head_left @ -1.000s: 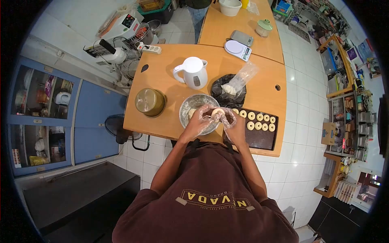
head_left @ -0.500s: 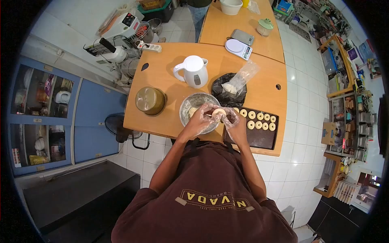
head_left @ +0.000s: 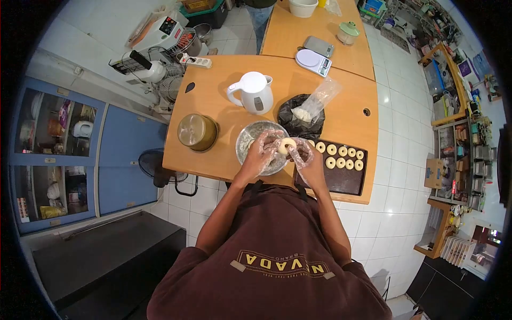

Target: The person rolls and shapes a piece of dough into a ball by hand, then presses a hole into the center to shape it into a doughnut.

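A pale dough ring with a hole in its middle is held up between my hands, over the right rim of a metal bowl. My left hand, in a clear plastic glove, is closed on the ring's left side. My right hand, gloved the same way, has its fingers on the ring's right side. Part of the bowl's floury inside is hidden behind my left hand. To the right, a dark baking tray carries rows of similar dough rings.
A white electric kettle, a brownish round container and a black plastic bag with a clear bag surround the bowl. A kitchen scale is farther back. Another person's legs show beyond the table.
The dough ring has turned between my fingers, so its hole now faces the camera more, and it sits slightly higher. My left fingers have shifted a little.
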`<state>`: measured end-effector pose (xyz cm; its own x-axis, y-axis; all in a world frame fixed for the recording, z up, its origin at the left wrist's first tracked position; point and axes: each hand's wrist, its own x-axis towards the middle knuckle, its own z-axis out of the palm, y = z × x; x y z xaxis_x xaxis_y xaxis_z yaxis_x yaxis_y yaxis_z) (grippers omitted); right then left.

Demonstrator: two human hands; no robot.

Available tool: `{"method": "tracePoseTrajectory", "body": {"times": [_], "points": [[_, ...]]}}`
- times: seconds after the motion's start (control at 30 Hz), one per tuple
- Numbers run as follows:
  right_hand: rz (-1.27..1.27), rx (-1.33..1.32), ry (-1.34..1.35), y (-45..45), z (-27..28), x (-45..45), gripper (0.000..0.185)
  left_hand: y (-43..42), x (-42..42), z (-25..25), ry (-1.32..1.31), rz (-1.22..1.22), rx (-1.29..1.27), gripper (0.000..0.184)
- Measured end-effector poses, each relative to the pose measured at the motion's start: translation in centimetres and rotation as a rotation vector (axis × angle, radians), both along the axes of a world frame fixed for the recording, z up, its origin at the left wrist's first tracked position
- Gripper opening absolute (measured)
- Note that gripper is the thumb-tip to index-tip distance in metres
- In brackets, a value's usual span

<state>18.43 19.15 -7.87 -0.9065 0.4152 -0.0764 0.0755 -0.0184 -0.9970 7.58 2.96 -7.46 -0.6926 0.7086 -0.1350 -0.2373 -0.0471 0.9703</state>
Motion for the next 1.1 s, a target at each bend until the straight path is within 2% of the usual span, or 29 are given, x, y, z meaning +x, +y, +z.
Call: {"method": "tracePoseTrajectory", "body": {"times": [0.17,0.47,0.57,0.67,0.77,0.87,0.97,1.1], "points": [[-0.005,-0.007,-0.005,0.1,-0.1,-0.1,0.026,-0.1,-0.1,-1.0,0.106,-0.050,0.013,0.058],[-0.030,-0.080,-0.016,0.0,-0.2,0.0,0.024,-0.5,-0.8,0.1,0.176,-0.134,-0.077,0.060],[-0.044,-0.139,0.002,-0.1,-0.4,-0.1,0.023,-0.4,-0.3,-1.0,0.134,-0.042,0.100,0.063],[-0.061,-0.322,0.030,-0.2,0.3,-0.3,0.022,-0.3,-0.3,0.5,-0.106,-0.060,0.131,0.058],[-0.010,-0.291,-0.010,0.2,1.2,-0.3,0.025,0.0,-0.1,0.3,-0.171,-0.022,0.117,0.052],[0.047,-0.024,0.045,0.8,0.4,0.0,0.028,-0.1,0.0,1.1,-0.153,-0.051,0.026,0.050],[0.071,0.081,-0.010,1.1,0.9,0.0,0.029,-0.1,-0.4,-0.4,-0.119,-0.071,0.010,0.046],[0.012,0.055,-0.011,0.7,0.8,0.1,0.025,0.2,-0.3,-0.9,0.008,-0.092,0.070,0.044]]}}
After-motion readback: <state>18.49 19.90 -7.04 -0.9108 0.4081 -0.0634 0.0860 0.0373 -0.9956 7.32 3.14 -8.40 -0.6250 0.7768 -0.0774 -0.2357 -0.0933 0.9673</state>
